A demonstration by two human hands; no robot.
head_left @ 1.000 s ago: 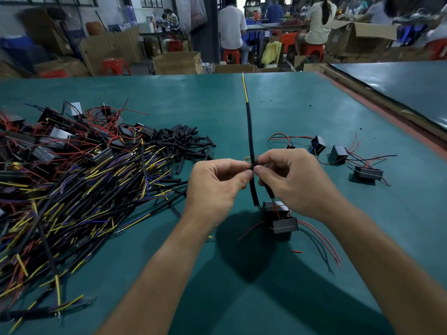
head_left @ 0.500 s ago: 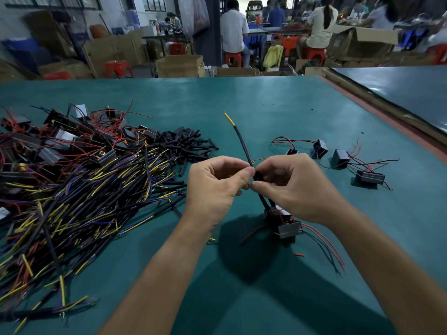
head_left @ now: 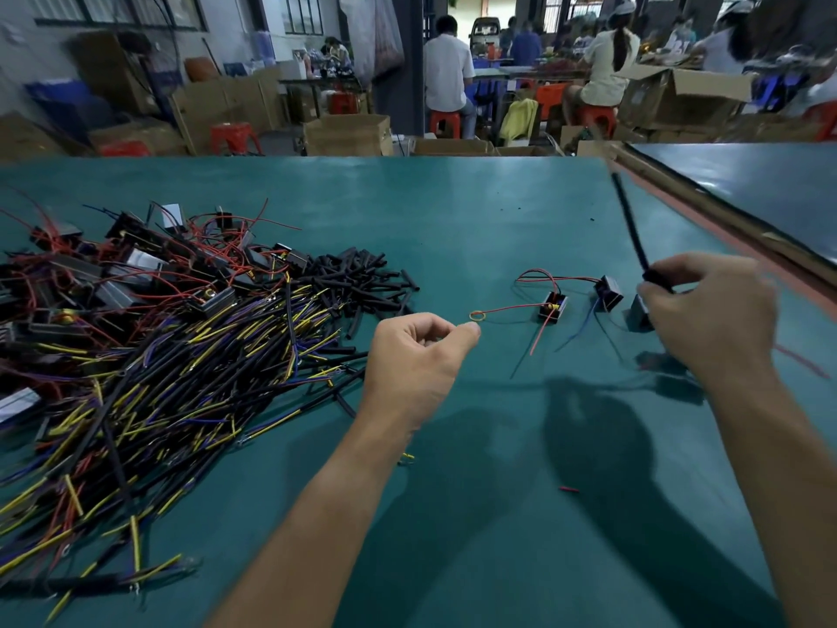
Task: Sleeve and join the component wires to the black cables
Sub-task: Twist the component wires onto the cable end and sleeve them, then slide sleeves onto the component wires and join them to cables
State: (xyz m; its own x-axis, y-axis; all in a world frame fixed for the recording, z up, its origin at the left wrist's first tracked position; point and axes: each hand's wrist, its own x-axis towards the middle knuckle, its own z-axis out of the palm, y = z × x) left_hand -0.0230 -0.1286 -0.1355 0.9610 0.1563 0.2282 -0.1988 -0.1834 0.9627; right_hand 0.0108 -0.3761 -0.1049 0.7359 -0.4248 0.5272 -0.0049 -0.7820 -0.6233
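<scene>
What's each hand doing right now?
Left hand: closed, fingers curled, nothing visibly held.
Right hand: closed on the black cable, pinching its lower end.

A dark pillar (head_left: 407, 61) rises beyond the far edge of the green table (head_left: 453, 206). Left of the pillar, cardboard boxes (head_left: 217, 106) and a red stool (head_left: 233, 136) stand below paned windows (head_left: 299, 15) in a pale wall (head_left: 16, 56). Right of the pillar, seated people (head_left: 446, 70) face away on red stools (head_left: 444, 122), an open carton (head_left: 679, 97) beside them. Daylight is dim, bluish.
</scene>
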